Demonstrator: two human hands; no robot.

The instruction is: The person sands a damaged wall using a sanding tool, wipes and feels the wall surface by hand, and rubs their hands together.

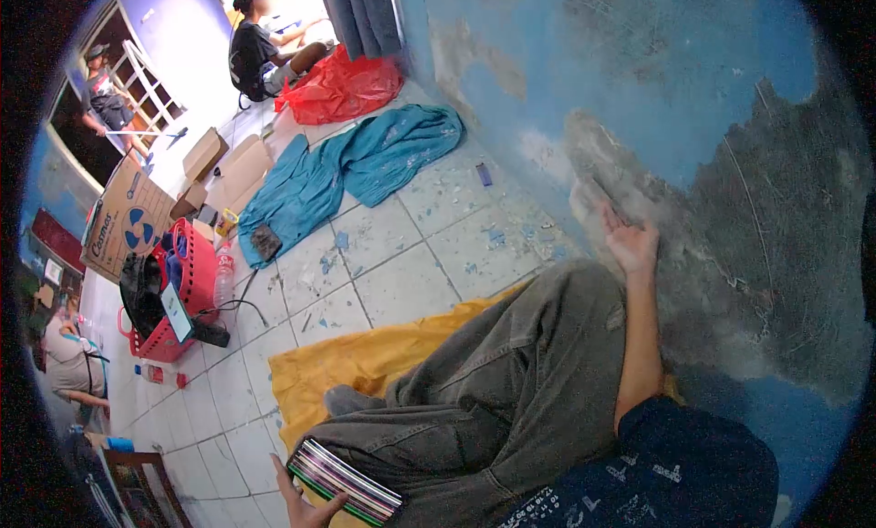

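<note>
My right hand (630, 240) is raised against the peeling blue and grey wall (703, 282), its fingers curled. A thin dark shape (613, 196) runs up from the fingertips; whether it is a held tool or a mark on the wall is unclear. At the bottom left, my left hand (308, 508) grips the lower edge of a flat, dark-rimmed thing with coloured stripes (345, 482), thumb and forefinger spread around it. It rests against my knee. My legs in grey trousers (484, 382) are folded on a yellow cloth (365, 350).
Paint flakes litter the tiled floor (383, 277) beside a purple lighter (484, 175). Ahead are a teal cloth (365, 154) and a red plastic bag (342, 90). Leftward stand a filled pink basket (196, 272), bottles and a carton (128, 218). One person (260, 53) sits; others are further off.
</note>
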